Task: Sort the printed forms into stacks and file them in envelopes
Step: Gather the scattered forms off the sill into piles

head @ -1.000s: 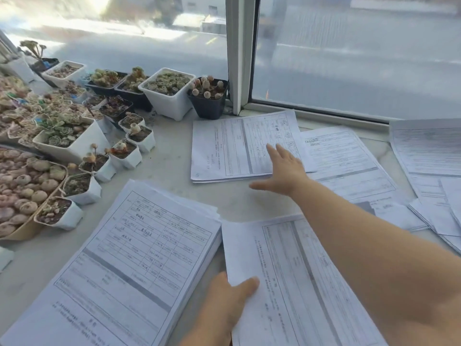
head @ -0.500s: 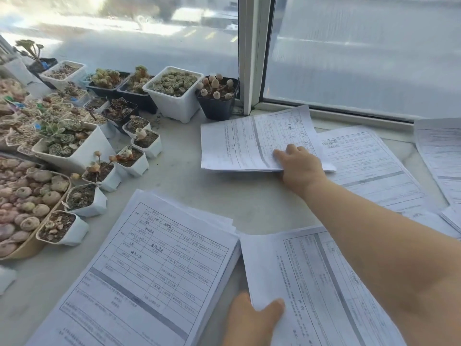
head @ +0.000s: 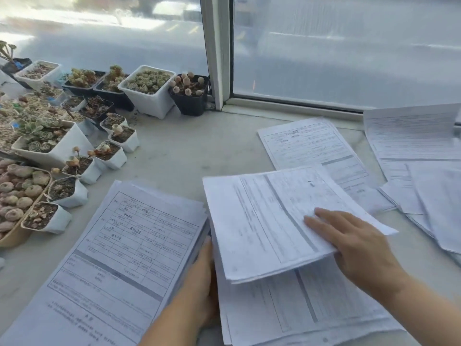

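A thick left stack of printed forms lies in front of me. Beside it is the right stack. My right hand holds a thin bundle of forms lifted and tilted just above the right stack, fingers on top and thumb hidden beneath. My left hand sits in the gap between the two stacks and grips the right stack's left edge, its fingers hidden under the paper. No envelope is in view.
More forms lie further back and in loose overlapping piles at the right. Several small succulent pots crowd the left and back left. A window frame rises behind on the pale ledge.
My right hand picked up the bundle of forms from the back by the pots and brought it towards me, over the right stack. My left hand stayed at that stack's edge.
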`<state>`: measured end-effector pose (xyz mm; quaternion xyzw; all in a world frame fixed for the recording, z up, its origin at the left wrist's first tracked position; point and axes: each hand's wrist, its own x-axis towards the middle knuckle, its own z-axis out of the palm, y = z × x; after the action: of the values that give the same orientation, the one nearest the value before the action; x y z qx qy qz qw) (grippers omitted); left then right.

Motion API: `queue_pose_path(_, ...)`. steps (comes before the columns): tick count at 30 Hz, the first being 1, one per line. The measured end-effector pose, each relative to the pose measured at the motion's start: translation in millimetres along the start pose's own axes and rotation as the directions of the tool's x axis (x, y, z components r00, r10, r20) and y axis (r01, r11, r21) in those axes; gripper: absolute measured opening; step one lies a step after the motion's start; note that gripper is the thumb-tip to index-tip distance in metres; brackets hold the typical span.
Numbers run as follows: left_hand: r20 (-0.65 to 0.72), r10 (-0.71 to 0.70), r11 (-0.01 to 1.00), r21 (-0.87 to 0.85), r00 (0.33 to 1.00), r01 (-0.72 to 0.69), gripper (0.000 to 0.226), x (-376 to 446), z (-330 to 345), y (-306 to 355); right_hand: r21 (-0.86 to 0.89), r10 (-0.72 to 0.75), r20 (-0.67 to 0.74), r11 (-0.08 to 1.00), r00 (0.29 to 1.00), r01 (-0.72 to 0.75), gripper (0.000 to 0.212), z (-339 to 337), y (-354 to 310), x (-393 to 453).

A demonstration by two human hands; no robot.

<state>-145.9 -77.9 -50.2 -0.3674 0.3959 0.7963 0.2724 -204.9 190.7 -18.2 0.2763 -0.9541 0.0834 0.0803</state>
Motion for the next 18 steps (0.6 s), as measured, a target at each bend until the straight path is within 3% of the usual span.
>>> queue_pose_path(2,0.029,0.103,0.994,0.018,0.994,-0.103,0.047,-2.4,1.7,0.1,-0.017,0.026,0.113,1.000,0.993,-0.024,0.063,0.0,-7.0,-35.0)
queue_pose_path(4,0.020,0.080,0.994,0.075,0.997,-0.082,0.037,-5.7,4.1,-6.8,0.028,0.032,0.260,0.999,0.965,-0.041,0.075,5.2,-16.2,-61.3)
queue_pose_path(6,-0.052,0.077,0.975,0.213,0.996,-0.065,0.035,-7.2,1.6,-16.6,0.086,0.005,0.399,0.995,0.917,-0.042,0.073,5.8,-29.6,-76.1)
queue_pose_path(9,-0.168,0.149,0.906,0.418,0.974,-0.066,0.025,-13.5,-9.8,-19.1,0.127,-0.006,0.353,0.991,0.935,-0.041,0.072,-2.7,-28.3,-74.2)
queue_pose_path(10,-0.184,0.173,0.886,0.458,0.967,-0.071,0.026,-17.6,-14.6,-16.4,0.155,0.067,0.306,0.981,0.950,-0.120,0.074,-5.3,-18.4,-63.7)
queue_pose_path(13,-0.211,0.227,0.807,0.587,0.951,-0.063,0.044,-33.8,-27.3,-4.9,0.261,0.324,0.316,0.874,0.892,-0.410,0.068,-4.4,32.3,-25.5)
queue_pose_path(15,-0.210,0.237,0.747,0.663,0.948,-0.040,0.053,-41.4,-32.6,2.0,0.210,0.405,0.339,0.847,0.849,-0.488,0.081,4.8,67.3,-1.1)
queue_pose_path(18,-0.200,0.199,0.685,0.728,0.959,0.010,0.046,-48.0,-32.7,7.0,0.081,0.412,0.472,0.860,0.779,-0.504,0.111,21.7,103.1,20.3)
